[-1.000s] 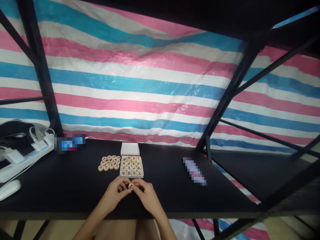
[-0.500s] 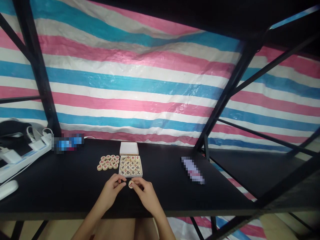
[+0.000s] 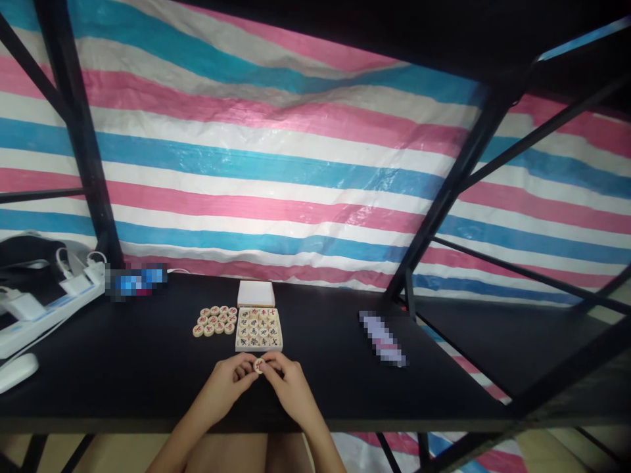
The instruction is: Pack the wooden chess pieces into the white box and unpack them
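A round, pale xiangqi piece (image 3: 258, 366) with a red character is held between my two hands, just in front of the box. My right hand (image 3: 290, 382) pinches its right side, while the closed fingertips of my left hand (image 3: 227, 385) meet its left side. Beyond them lies a shallow white box (image 3: 259, 349) with rows of xiangqi pieces in it, most marked in black and a few in red. Left of the box, several red-marked xiangqi pieces (image 3: 213, 320) are laid in rows on the black desk (image 3: 315, 368).
A white lid (image 3: 256, 293) lies behind the box. To the right is a blurred lavender object (image 3: 382, 338). At left are a power strip (image 3: 54, 312) with chargers, a white rounded object (image 3: 18, 372) and a blurred blue object (image 3: 138, 282). Black metal posts (image 3: 81, 144) frame a striped sheet.
My left hand has moved right and its fingers have closed onto the piece in my right hand. The view has shifted slightly; the box and laid-out pieces stay put.
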`<act>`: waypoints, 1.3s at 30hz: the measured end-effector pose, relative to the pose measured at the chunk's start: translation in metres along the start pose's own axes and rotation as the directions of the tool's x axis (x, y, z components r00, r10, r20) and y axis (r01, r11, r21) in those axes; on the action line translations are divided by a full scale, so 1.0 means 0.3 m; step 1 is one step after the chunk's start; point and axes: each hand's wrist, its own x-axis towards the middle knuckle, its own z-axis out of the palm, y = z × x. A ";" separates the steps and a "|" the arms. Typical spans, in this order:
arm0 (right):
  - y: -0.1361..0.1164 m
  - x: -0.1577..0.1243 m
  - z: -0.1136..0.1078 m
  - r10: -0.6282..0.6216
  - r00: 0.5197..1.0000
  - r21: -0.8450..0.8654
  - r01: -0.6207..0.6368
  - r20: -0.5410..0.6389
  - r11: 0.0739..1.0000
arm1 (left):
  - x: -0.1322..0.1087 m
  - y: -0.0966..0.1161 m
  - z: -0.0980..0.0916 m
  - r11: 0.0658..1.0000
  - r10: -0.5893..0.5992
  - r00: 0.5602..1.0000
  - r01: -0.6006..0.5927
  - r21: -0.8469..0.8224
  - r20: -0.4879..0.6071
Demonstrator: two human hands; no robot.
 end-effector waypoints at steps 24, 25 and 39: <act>0.042 0.006 0.013 -0.104 0.995 -0.091 0.102 -0.008 0.991 | -0.002 -0.054 -0.001 0.985 0.164 0.986 -0.163 0.060 -0.025; 0.042 0.006 0.014 -0.111 0.994 -0.085 0.110 -0.003 0.990 | -0.004 -0.055 0.000 0.985 0.161 0.987 -0.159 0.069 -0.023; 0.024 0.004 0.004 -0.057 0.998 -0.028 0.056 -0.025 0.998 | 0.005 -0.028 -0.020 0.993 0.096 0.989 -0.088 0.077 -0.111</act>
